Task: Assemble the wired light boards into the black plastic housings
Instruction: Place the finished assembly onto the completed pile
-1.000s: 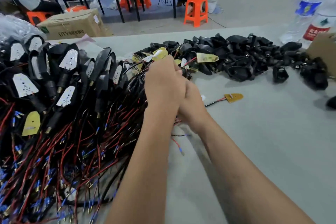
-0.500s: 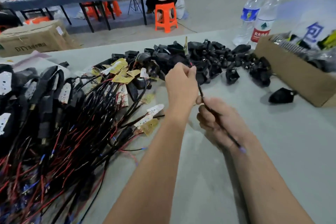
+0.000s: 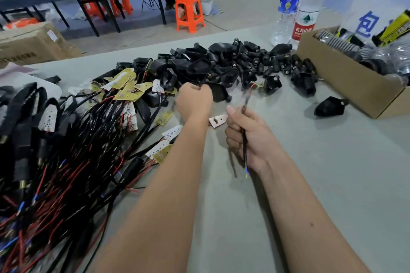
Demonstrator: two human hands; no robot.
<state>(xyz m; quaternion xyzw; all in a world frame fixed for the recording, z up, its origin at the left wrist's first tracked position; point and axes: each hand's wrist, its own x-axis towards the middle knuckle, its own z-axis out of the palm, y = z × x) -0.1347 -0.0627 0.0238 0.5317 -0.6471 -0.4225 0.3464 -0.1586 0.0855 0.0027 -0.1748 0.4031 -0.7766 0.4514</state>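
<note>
On the left of the table (image 3: 310, 184) lies the tangle of wired light boards (image 3: 66, 150), untouched. Half a second ago the left hand (image 3: 194, 102) pinched the top of the wire; now it has reached forward to the near edge of the heap of black plastic housings (image 3: 221, 66), fingers curled on 1 housing (image 3: 218, 93). The right hand (image 3: 248, 139) has closed into a fist around the black wire (image 3: 244, 150), its board end blurred above. My reading: a housing is being fetched for this wire.
</note>
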